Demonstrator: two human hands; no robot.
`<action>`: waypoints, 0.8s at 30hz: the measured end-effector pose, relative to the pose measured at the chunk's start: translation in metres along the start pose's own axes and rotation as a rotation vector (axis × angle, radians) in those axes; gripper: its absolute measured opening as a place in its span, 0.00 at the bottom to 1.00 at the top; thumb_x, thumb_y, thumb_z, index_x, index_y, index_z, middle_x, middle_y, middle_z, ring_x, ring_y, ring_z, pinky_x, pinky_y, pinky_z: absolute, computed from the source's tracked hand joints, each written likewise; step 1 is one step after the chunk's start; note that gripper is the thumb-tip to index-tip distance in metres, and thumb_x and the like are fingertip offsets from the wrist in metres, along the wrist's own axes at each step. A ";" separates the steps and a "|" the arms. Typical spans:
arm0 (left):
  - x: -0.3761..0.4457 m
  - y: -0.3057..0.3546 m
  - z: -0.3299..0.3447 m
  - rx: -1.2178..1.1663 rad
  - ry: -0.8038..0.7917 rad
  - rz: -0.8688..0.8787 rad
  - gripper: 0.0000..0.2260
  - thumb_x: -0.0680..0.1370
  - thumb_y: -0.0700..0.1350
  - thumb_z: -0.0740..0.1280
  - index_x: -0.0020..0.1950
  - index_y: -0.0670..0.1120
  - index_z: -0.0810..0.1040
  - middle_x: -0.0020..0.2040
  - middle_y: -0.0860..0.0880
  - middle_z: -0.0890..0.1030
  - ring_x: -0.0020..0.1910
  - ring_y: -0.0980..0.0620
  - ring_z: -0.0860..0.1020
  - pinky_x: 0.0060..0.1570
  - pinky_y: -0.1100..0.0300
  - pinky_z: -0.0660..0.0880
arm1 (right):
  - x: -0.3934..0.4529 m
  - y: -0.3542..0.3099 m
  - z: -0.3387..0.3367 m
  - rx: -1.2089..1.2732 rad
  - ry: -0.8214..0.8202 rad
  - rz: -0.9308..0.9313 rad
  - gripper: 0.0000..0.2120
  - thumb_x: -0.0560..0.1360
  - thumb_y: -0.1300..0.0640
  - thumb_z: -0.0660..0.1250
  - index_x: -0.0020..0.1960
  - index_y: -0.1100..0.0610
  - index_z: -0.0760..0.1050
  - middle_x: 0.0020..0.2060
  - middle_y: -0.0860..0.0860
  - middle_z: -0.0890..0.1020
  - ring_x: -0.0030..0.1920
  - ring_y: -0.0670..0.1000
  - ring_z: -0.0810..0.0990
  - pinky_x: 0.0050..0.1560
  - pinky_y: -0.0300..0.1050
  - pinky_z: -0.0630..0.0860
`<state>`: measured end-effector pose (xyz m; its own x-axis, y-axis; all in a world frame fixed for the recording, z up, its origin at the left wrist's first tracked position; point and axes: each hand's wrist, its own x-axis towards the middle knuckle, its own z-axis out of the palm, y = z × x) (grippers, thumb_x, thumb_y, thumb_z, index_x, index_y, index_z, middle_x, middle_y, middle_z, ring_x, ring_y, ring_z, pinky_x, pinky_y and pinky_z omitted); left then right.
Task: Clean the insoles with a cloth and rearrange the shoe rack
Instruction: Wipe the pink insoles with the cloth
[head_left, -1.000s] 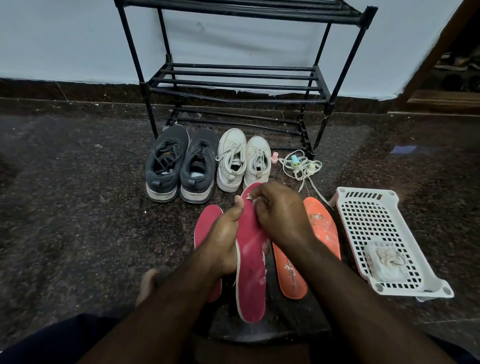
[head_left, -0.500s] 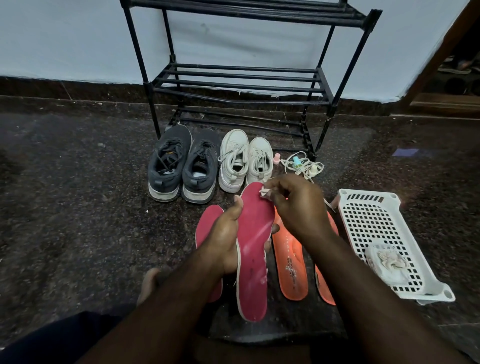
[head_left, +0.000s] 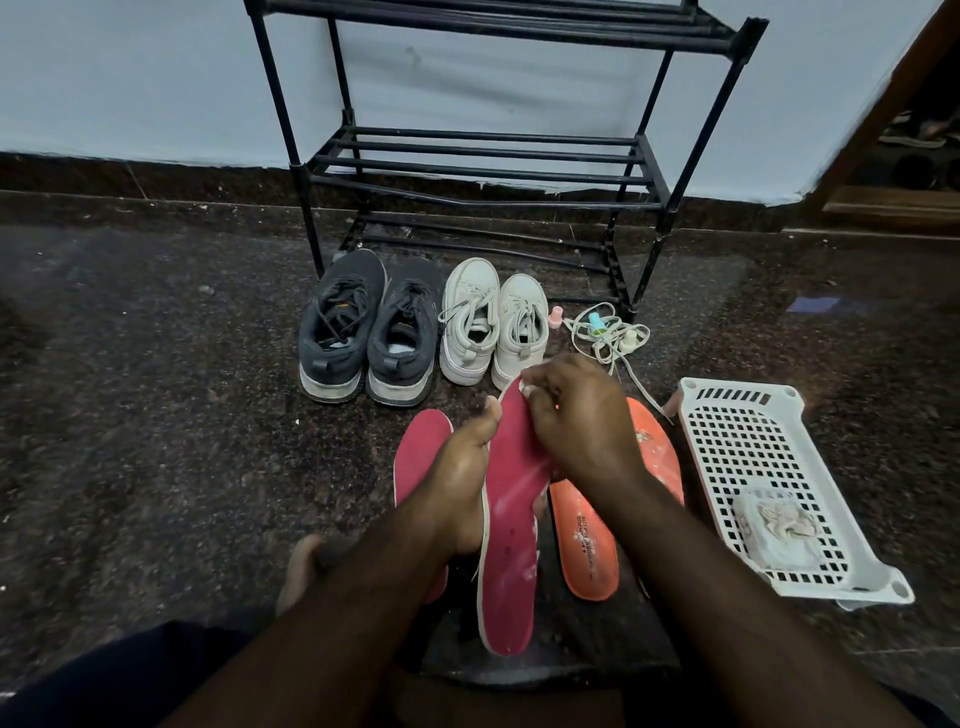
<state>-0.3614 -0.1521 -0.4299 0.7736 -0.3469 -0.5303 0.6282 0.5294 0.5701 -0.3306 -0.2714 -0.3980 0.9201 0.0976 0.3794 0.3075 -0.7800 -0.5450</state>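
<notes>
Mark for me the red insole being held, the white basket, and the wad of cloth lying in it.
red insole (head_left: 511, 561), head view, on its middle face below the hands.
white basket (head_left: 737, 447), head view, on its perforated floor near the far end.
wad of cloth (head_left: 776, 527), head view, on its crumpled centre.

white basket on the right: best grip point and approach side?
Take the basket by its long left rim, coming from above on the side nearest the right hand. The rim is a raised bare edge that fingers can hook over. The cloth lies inside near the front, so grip further back.
</notes>
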 end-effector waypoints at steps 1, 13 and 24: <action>0.000 0.000 0.000 0.012 0.001 0.002 0.27 0.82 0.64 0.53 0.56 0.46 0.82 0.39 0.42 0.81 0.34 0.44 0.78 0.35 0.55 0.74 | -0.001 -0.003 0.001 0.007 -0.025 -0.023 0.08 0.71 0.65 0.68 0.46 0.57 0.83 0.43 0.53 0.82 0.47 0.53 0.79 0.52 0.41 0.71; 0.003 -0.002 -0.003 0.074 -0.041 -0.032 0.29 0.81 0.65 0.53 0.45 0.48 0.87 0.39 0.42 0.77 0.35 0.44 0.73 0.36 0.54 0.69 | -0.007 -0.013 -0.002 0.094 -0.085 -0.016 0.11 0.70 0.68 0.67 0.49 0.57 0.81 0.44 0.50 0.84 0.46 0.47 0.78 0.46 0.33 0.66; 0.001 0.003 -0.008 0.133 -0.067 -0.084 0.33 0.79 0.69 0.53 0.60 0.41 0.79 0.43 0.36 0.83 0.31 0.44 0.77 0.33 0.56 0.73 | 0.012 0.004 -0.020 0.475 -0.010 0.207 0.12 0.72 0.64 0.71 0.50 0.47 0.79 0.43 0.42 0.82 0.45 0.43 0.81 0.51 0.46 0.79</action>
<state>-0.3596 -0.1442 -0.4334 0.7192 -0.4383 -0.5392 0.6927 0.3909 0.6061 -0.3235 -0.2854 -0.3811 0.9748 -0.0219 0.2218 0.1927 -0.4169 -0.8883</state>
